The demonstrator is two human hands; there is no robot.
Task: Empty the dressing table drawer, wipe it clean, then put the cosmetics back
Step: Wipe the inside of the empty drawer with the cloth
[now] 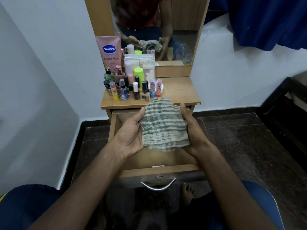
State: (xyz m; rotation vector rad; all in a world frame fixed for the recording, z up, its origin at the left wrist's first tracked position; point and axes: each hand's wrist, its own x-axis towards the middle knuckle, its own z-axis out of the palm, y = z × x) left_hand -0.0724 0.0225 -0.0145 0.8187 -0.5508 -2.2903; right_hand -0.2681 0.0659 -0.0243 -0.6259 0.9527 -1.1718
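Your left hand (131, 135) and right hand (192, 130) each grip the cloth (163, 125) over the open drawer (159, 171), fingers curled beneath; cosmetics (132, 87) stand on the table (179, 90).

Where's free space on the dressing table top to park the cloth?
The right half of the tabletop is bare, from the lip balm sticks to the right edge, in front of the mirror base. The left half is packed with cosmetics.

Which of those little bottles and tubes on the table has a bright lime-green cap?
The white tube standing just in front of the clear plastic box, behind the nail polishes. Its tall lime-green cap stands out; the others are black, white, pink or clear.
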